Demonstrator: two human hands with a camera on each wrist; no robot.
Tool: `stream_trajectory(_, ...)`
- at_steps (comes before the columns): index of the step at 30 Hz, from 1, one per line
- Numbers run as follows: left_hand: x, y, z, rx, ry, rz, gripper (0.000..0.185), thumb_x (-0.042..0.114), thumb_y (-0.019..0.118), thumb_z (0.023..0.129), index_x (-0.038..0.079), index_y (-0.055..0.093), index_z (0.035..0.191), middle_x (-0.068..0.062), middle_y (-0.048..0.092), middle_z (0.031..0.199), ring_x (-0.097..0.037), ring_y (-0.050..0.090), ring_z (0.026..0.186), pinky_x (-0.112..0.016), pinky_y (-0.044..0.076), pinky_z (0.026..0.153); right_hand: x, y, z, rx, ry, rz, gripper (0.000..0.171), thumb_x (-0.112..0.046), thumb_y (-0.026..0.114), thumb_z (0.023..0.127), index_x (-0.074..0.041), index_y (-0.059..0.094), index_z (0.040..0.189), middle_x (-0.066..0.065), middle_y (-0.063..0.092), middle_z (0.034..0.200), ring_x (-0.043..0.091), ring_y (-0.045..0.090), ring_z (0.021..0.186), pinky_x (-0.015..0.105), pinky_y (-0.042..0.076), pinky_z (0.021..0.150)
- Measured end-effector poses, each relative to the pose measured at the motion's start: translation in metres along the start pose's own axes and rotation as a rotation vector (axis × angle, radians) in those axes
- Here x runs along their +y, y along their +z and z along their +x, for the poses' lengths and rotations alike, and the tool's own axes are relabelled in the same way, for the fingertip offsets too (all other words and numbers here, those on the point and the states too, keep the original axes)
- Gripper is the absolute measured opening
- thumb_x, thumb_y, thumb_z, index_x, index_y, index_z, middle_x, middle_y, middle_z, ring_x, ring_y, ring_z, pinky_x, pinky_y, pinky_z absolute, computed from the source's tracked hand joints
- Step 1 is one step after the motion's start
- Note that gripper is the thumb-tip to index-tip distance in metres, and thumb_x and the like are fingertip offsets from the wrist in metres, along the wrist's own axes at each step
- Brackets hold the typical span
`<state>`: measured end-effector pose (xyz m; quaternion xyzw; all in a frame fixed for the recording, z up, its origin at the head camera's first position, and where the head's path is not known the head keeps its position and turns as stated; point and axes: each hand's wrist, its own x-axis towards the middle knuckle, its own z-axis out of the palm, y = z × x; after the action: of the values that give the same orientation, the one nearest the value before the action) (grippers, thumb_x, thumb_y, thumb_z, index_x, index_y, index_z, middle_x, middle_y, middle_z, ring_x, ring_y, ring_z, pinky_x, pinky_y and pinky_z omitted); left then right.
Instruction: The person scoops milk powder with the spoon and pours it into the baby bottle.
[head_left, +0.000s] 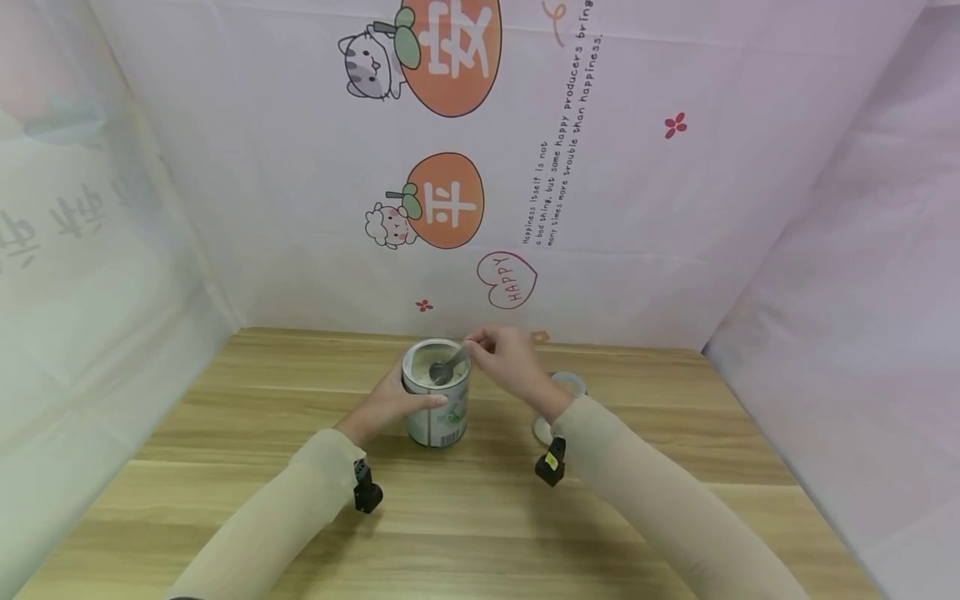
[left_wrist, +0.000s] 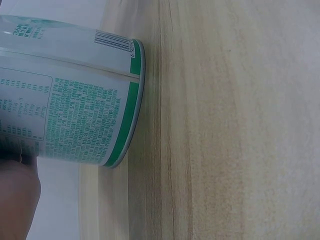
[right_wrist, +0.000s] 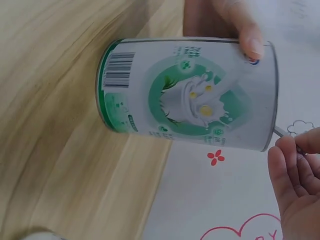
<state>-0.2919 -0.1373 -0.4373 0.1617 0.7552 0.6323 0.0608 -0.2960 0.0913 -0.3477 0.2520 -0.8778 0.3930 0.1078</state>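
A white and green milk powder can (head_left: pixel 450 423) stands upright on the table, its top uncovered. My left hand (head_left: pixel 393 400) grips its left side, the thumb lying across the front below the rim. At the right rim, my right hand (head_left: pixel 510 358) pinches the handle of a metal spoon (head_left: pixel 441 372), whose bowl is inside the can's mouth over pale contents. In the right wrist view, only a short piece of the handle (right_wrist: pixel 280 131) shows between the rim and the fingers. The left wrist view shows the can's printed side (left_wrist: pixel 82 110) close up, with part of the left hand (left_wrist: pixel 19 197).
Partly behind my right forearm are a translucent round lid (head_left: pixel 570 383) and a whitish round item (head_left: pixel 542 429). Printed white cloth (head_left: pixel 615 275) hangs behind the wooden table (head_left: pixel 450 533) and along both sides.
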Motion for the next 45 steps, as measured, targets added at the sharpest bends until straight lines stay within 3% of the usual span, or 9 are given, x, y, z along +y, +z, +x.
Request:
stream_trajectory(8, 0.002, 0.001, 0.000, -0.005, -0.002, -0.007, 0.094, 0.029, 0.087, 0.081, 0.026, 0.028, 0.154, -0.006, 0.046, 0.145, -0.029, 0.044, 0.134, -0.056, 0.034, 0.110, -0.006, 0.010, 0.004, -0.035, -0.172, -0.233, 0.010, -0.013, 0.065, 0.099, -0.006, 0.072, 0.099, -0.001, 0.070, 0.083, 0.007, 0.060, 0.067, 0.020, 0.052, 0.060)
stream_trajectory(12, 0.003, 0.001, 0.000, -0.011, -0.012, -0.015, 0.094, 0.029, 0.086, 0.081, 0.028, 0.027, 0.154, -0.005, 0.046, 0.146, -0.028, 0.045, 0.133, -0.055, 0.034, 0.110, -0.010, 0.012, 0.004, -0.085, -0.184, -0.279, 0.010, -0.013, 0.064, 0.100, -0.006, 0.071, 0.101, 0.001, 0.070, 0.087, 0.005, 0.062, 0.072, 0.015, 0.051, 0.062)
stream_trajectory(17, 0.003, 0.001, 0.000, -0.037, -0.002, -0.028, 0.092, 0.026, 0.085, 0.083, 0.028, 0.026, 0.154, -0.005, 0.045, 0.148, -0.028, 0.045, 0.134, -0.054, 0.033, 0.111, -0.012, 0.016, 0.005, -0.142, -0.181, -0.311, 0.010, -0.013, 0.064, 0.100, -0.005, 0.071, 0.102, 0.002, 0.070, 0.087, 0.006, 0.063, 0.072, 0.014, 0.051, 0.061)
stream_trajectory(29, 0.001, 0.001, 0.001, -0.041, 0.004, -0.028, 0.093, 0.026, 0.085, 0.083, 0.028, 0.025, 0.155, -0.006, 0.046, 0.147, -0.028, 0.047, 0.132, -0.055, 0.035, 0.109, -0.015, 0.022, 0.010, -0.175, -0.205, -0.371, 0.009, -0.011, 0.063, 0.100, -0.006, 0.070, 0.098, 0.001, 0.069, 0.084, 0.006, 0.060, 0.067, 0.016, 0.051, 0.060)
stream_trajectory(38, 0.001, 0.001, 0.001, -0.046, -0.001, -0.024, 0.096, 0.027, 0.084, 0.084, 0.021, 0.022, 0.157, -0.009, 0.047, 0.145, -0.029, 0.049, 0.130, -0.053, 0.038, 0.108, -0.025, 0.024, 0.011, -0.266, -0.217, -0.432, 0.011, -0.014, 0.064, 0.099, -0.008, 0.073, 0.099, 0.000, 0.070, 0.088, 0.005, 0.060, 0.069, 0.017, 0.050, 0.063)
stream_trajectory(45, 0.004, 0.001, -0.002, -0.032, -0.013, -0.012, 0.096, 0.028, 0.085, 0.083, 0.024, 0.023, 0.156, -0.007, 0.046, 0.146, -0.029, 0.048, 0.131, -0.054, 0.038, 0.108, -0.023, 0.023, 0.013, -0.303, -0.185, -0.347, 0.009, -0.012, 0.068, 0.097, -0.007, 0.075, 0.097, 0.001, 0.072, 0.087, 0.006, 0.063, 0.071, 0.018, 0.052, 0.064)
